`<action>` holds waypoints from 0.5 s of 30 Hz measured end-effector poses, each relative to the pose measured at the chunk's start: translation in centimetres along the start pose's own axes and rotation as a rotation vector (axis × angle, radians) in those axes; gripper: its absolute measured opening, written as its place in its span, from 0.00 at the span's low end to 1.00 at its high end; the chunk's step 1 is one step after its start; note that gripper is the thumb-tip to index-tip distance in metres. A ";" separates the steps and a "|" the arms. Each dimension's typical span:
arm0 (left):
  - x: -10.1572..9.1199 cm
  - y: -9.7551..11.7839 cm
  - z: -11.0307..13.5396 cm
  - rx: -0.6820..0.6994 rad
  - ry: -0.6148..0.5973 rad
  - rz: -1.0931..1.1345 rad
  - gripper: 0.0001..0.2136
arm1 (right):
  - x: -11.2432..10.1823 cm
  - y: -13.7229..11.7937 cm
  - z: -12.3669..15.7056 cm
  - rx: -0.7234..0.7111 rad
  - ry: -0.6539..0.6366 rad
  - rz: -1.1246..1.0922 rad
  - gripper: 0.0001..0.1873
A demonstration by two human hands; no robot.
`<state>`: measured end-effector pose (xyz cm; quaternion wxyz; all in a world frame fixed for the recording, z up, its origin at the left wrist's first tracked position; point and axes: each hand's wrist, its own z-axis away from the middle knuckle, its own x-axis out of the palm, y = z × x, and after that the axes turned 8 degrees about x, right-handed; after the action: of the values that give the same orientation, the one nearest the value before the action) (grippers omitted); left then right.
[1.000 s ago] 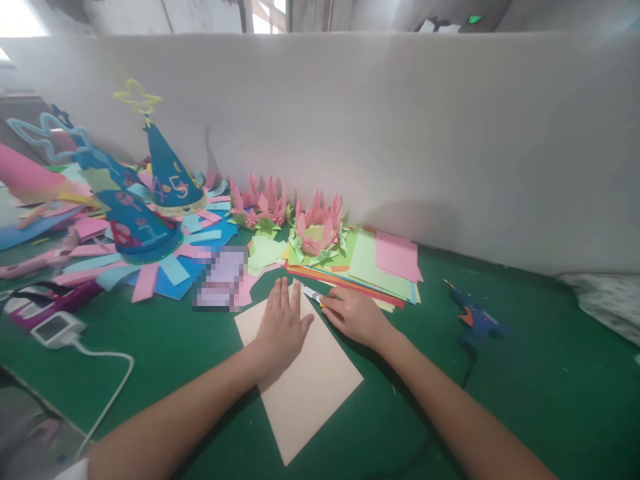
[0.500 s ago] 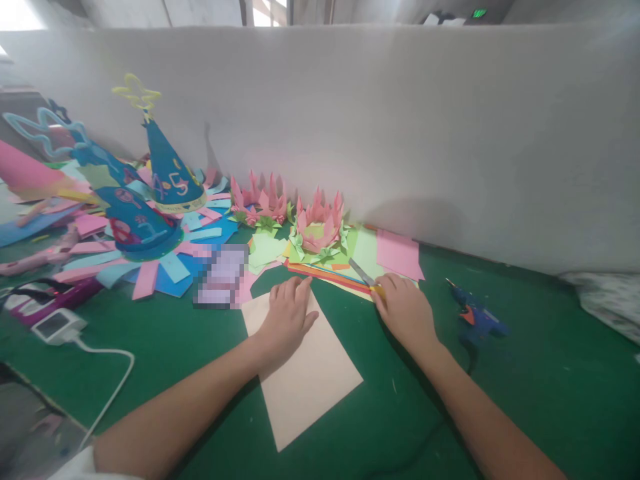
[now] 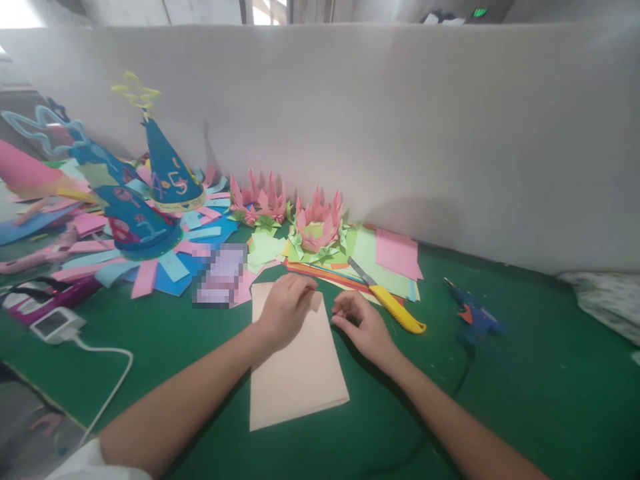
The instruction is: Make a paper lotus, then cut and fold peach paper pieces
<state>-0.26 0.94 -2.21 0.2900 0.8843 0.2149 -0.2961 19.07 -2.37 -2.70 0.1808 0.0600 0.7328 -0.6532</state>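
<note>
A cream sheet of paper (image 3: 303, 377) lies on the green tabletop in front of me, its lower right edge showing more than one layer. My left hand (image 3: 286, 310) rests on its upper part, fingers bent and thumb apart from them, with no grip on the sheet that I can see. Just off the paper's right edge is my right hand (image 3: 363, 327), fingers loosely curled, thumb apart, nothing held. Beyond it a yellow-handled utility knife (image 3: 395, 309) lies with its blade out, its tip over a stack of coloured paper (image 3: 407, 285).
Two pink paper crowns (image 3: 320, 223) stand at the back. Blue cone hats (image 3: 170, 167) and paper strips crowd the left, near a blurred-out rectangle (image 3: 220, 275) and a white charger (image 3: 60, 325) with its cable. At right lies a blue glue gun (image 3: 477, 320). A pale partition (image 3: 450, 133) closes the back.
My right hand has let go of the utility knife and moved left to the paper's edge. The cream paper has turned upright, and my left hand's fingers have bent.
</note>
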 end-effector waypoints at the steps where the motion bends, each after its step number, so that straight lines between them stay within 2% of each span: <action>1: 0.0 -0.2 0.0 0.009 0.017 0.014 0.07 | -0.1 0.1 -0.2 0.020 -0.003 -0.053 0.10; 4: -0.1 -0.5 -0.1 0.004 0.087 0.090 0.09 | -0.4 0.4 -0.5 0.066 -0.014 -0.127 0.10; 9: -0.5 -0.3 -0.6 -0.150 0.242 0.060 0.08 | -0.7 0.6 -0.6 0.122 -0.007 -0.102 0.09; 15: -0.7 -1.0 -0.7 -0.241 0.313 0.120 0.04 | -1.1 0.3 -0.7 0.069 0.075 -0.054 0.05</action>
<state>-1.07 1.96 -1.65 0.3737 0.8897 0.2382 -0.1096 20.04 -1.47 -2.55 0.1334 0.0709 0.7174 -0.6801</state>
